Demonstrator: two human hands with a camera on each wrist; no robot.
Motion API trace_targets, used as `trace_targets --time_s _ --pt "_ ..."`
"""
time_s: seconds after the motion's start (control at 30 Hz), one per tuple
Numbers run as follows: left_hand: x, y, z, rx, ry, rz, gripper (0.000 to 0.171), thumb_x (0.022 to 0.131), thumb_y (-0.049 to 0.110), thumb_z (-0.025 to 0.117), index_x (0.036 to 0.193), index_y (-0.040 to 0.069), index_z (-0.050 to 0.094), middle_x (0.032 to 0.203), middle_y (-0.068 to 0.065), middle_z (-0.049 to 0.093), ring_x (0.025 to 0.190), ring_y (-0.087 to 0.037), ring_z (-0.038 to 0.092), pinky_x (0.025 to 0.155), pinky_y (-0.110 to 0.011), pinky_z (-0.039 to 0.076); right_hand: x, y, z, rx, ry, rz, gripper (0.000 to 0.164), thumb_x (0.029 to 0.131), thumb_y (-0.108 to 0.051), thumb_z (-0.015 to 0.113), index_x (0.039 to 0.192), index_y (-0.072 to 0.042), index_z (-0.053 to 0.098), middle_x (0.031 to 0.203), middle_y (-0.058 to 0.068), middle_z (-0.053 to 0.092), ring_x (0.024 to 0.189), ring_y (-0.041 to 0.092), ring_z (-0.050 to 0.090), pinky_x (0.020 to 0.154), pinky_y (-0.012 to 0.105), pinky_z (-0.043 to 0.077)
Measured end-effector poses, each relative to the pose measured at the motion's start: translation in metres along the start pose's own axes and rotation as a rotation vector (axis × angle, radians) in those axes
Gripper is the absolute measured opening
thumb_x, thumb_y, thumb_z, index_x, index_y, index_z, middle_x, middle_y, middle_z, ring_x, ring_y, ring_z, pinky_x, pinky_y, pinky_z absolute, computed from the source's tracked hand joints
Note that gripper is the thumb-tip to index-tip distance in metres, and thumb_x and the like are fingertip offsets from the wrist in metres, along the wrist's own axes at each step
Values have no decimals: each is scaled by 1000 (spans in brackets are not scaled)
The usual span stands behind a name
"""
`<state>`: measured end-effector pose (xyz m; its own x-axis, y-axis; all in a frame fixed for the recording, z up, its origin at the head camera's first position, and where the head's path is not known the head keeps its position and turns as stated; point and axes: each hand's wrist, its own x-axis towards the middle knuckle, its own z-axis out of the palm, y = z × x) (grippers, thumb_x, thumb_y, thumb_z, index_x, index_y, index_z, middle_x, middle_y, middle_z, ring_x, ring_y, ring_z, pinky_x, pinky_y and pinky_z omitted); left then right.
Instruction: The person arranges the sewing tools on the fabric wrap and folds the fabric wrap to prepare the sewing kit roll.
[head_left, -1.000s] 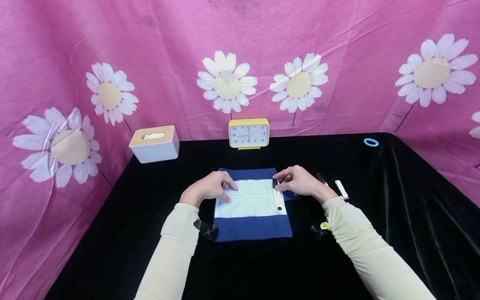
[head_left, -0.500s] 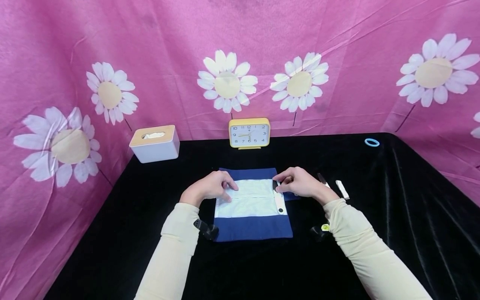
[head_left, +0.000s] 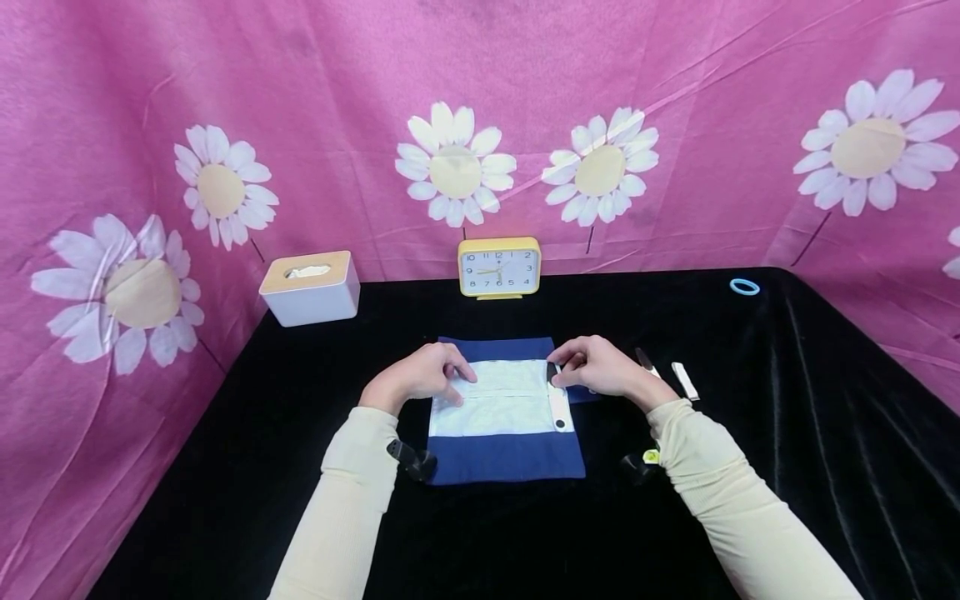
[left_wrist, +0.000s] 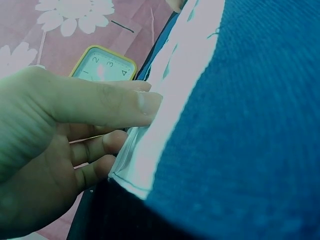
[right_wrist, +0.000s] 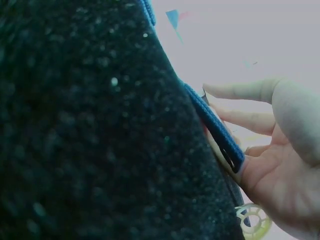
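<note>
Left grip (head_left: 423,372) pinches the left edge of the blue-and-white cloth (head_left: 498,415), thumb on top and some fingers curled below. The cloth lies between my grips and extends nearer to me than either. Right grip (head_left: 598,367) pinches the dark end of a slim black-and-white piece (head_left: 558,407), its white end pointing toward me. Beyond both grips, the yellow clock (head_left: 498,267) stands on the table (head_left: 480,542).

A table covered in black, velvety cloth (head_left: 465,537) served as support. A tissue box (head_left: 318,300) stood far left, a yellow clock (head_left: 498,267) mid-edge; a blue ring (head_left: 746,292) lay far right. Nearer: blue-and-white fabric (head_left: 502,417), and to its right, a short white bar (head_left: 685,381).
</note>
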<state>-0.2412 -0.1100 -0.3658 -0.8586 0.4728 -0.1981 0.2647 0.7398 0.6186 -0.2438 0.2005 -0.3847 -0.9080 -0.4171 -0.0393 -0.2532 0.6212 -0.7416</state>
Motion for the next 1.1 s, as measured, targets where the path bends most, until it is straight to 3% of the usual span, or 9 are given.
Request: trace_targets --time_s 1.1 --pt "-1 0 0 -12 2 1 29 77 3 84 101 17 80 108 -1 64 100 -20 52 91 -36 46 0 0 -2 -7 -33 -23 35 84 -11 78 115 3 71 84 4 70 77 13 59 69 27 47"
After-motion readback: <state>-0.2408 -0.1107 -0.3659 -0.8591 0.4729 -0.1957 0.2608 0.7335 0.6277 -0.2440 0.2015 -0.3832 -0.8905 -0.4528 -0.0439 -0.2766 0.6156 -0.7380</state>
